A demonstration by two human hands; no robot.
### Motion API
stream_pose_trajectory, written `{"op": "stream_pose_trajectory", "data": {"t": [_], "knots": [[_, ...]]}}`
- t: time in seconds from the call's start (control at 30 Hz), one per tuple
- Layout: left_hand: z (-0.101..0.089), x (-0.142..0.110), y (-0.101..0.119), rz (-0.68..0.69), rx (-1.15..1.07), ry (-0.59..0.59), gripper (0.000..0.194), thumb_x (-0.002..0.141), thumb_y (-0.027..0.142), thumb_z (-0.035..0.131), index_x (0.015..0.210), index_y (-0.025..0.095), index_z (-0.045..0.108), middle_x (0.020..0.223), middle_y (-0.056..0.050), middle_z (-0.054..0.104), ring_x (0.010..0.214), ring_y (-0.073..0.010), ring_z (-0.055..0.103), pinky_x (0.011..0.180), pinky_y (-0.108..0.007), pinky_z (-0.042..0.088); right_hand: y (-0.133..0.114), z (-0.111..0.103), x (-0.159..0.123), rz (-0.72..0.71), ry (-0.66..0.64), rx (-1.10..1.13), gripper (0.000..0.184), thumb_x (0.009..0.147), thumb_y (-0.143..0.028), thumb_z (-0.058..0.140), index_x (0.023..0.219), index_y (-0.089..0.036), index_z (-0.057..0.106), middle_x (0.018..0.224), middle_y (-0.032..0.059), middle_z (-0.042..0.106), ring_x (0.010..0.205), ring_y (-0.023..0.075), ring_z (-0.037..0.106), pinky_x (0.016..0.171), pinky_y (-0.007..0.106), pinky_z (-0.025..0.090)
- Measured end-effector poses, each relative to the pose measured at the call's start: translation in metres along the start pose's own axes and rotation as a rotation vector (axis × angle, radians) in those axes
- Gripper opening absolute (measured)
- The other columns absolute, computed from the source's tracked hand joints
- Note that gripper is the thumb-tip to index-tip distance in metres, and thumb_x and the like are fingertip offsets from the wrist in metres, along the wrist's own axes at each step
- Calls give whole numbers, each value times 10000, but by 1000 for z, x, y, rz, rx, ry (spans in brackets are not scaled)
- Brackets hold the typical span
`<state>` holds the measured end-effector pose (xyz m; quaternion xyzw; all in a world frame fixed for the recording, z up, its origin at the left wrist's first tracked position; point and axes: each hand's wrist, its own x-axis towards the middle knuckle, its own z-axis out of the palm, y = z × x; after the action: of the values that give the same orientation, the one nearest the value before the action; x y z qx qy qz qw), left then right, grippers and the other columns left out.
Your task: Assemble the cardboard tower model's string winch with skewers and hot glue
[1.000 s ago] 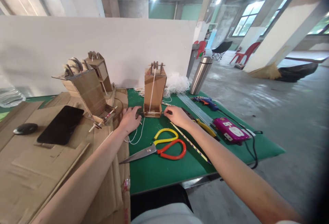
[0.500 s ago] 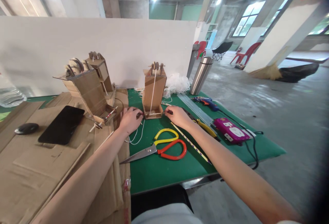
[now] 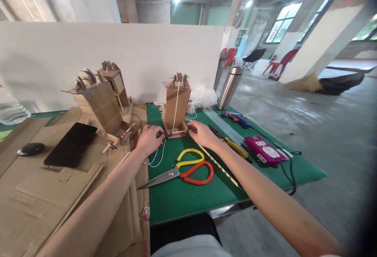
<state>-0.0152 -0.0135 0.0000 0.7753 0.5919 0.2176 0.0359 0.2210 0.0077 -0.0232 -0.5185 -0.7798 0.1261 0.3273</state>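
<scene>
A small upright cardboard tower (image 3: 176, 105) stands on the green mat (image 3: 182, 198), tilted a little, with a white string (image 3: 176, 103) running down its front from pulleys at the top. A thin stick passes through its base. My left hand (image 3: 149, 139) is closed on the left end of that stick, and loose string loops lie just below it. My right hand (image 3: 200, 133) pinches the right end of the stick. Both hands sit at the foot of the tower.
Yellow and red scissors (image 3: 184, 168), a striped pencil (image 3: 219, 166), yellow-handled pliers (image 3: 232, 145), a purple power strip (image 3: 263, 149), a glue gun (image 3: 235, 116) and a steel flask (image 3: 230, 87) lie right of the tower. Two more cardboard towers (image 3: 101, 100), a black phone (image 3: 70, 145) and cardboard sheets (image 3: 44, 194) are on the left.
The cardboard tower has tipped and turned slightly to the left. Both hands stay at its base and have shifted a little with it.
</scene>
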Motion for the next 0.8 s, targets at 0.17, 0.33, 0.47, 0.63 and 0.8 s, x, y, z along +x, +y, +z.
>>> {"op": "stream_pose_trajectory", "data": {"t": [0.17, 0.33, 0.47, 0.63, 0.8], "knots": [[0, 0, 1, -19, -56, -29, 117, 800, 292, 572, 884, 268, 649, 868, -3, 716, 1017, -238, 560, 952, -426, 343, -2, 2, -1, -64, 18, 60, 365, 815, -187, 551, 1179, -199, 529, 983, 68, 656, 901, 181, 630, 824, 323, 475], [1, 1, 2, 20, -41, -28, 91, 787, 263, 586, 860, 277, 638, 831, 27, 722, 955, -218, 589, 980, -440, 322, -6, 0, 0, -56, -5, 64, 298, 826, -163, 545, 1120, -194, 583, 1004, 78, 682, 941, 189, 638, 852, 329, 471], [0, 2, 2, 39, -18, -3, 82, 803, 260, 567, 840, 283, 636, 799, 33, 716, 921, -208, 591, 979, -440, 313, -9, -1, -1, -40, -9, 63, 292, 824, -157, 548, 1111, -175, 596, 972, 84, 692, 904, 188, 647, 827, 323, 476], [0, 2, 3, 34, -20, 0, 73, 816, 282, 554, 811, 281, 627, 776, 35, 711, 902, -202, 586, 967, -439, 310, -8, 0, -1, -20, -12, 68, 273, 826, -161, 547, 1092, -191, 601, 926, 67, 696, 872, 181, 654, 794, 313, 482], [1, 1, 3, 19, 10, -17, 92, 830, 288, 532, 826, 272, 623, 797, 12, 704, 938, -214, 568, 979, -445, 298, -7, 1, -1, -30, -4, 82, 267, 827, -161, 545, 1086, -189, 604, 939, 71, 697, 879, 182, 654, 804, 319, 481]]}}
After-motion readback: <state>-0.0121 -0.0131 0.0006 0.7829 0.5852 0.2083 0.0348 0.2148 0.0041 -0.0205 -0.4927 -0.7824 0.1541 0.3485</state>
